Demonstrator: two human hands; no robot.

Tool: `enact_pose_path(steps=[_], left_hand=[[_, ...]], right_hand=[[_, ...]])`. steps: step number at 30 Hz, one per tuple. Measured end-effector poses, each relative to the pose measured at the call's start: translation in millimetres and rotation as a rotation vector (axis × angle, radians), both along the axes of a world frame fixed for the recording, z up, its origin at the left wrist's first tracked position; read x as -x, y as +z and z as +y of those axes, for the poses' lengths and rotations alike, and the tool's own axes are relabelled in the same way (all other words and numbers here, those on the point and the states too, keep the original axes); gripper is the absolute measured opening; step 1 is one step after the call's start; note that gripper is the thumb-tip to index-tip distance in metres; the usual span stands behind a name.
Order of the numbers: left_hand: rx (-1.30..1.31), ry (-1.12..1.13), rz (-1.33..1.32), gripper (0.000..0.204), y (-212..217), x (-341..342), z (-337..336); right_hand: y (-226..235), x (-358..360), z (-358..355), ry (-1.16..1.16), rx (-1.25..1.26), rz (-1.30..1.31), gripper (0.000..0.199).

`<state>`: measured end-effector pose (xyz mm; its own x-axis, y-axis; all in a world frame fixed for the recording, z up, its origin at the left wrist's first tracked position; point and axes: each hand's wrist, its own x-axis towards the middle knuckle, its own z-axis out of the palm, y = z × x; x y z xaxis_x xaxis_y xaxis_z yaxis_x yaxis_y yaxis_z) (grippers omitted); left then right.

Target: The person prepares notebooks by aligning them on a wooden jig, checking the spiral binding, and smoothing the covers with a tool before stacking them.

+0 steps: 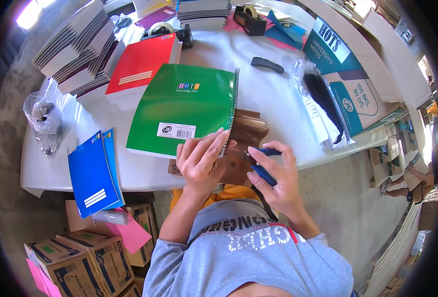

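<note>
The left hand's (199, 159) fingers are lying close together on the green notebook (181, 106) at the table's near edge, thumb hidden; the right hand (277, 173) is pinching blue-handled pliers (264, 175). Bracing the coil edge is probably aiding precision. The right-hand clear bag (310, 116) is holding black coils (323, 94).

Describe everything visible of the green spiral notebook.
The glossy green rectangular notebook lies closed and slightly angled, a dark wire-like coil along its right edge. A small multicoloured logo sits near the top, a white barcode label near the bottom. It overlaps a red rectangular notebook and a brown wooden block; the left hand touches its lower right corner.
</note>
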<state>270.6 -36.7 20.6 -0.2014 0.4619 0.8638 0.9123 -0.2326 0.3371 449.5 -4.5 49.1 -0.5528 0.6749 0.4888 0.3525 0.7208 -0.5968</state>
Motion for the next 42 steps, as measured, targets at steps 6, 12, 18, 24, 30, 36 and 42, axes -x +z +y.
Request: enact_pose_path(steps=[6,12,18,24,30,36,42], left_hand=[[0.0,0.01,-0.018,0.046,0,1,-3],[-0.001,0.004,-0.007,0.043,-3,-5,-4],[-0.206,0.061,0.065,0.027,-16,3,4],[-0.574,0.646,-0.497,0.025,38,81,-40],[-1.099,0.348,-1.044,0.019,9,163,-170],[-0.074,1.627,-0.495,0.034,-97,231,-280],[0.086,1.952,-0.109,0.034,-17,201,-207]], right_hand=[[-2,8,-2,0.035,-0.03,-0.041,0.042],[-19,-4,4,0.404,0.864,0.247,0.045],[-18,5,-8,0.504,1.322,0.376,0.045],[-31,-13,17,0.215,0.657,0.482,0.049],[-47,-30,105,-0.103,0.299,0.144,0.042],[-80,-1,175,-0.282,-0.1,-0.406,0.038],[-63,29,188,-0.28,-0.061,-0.697,0.036]])
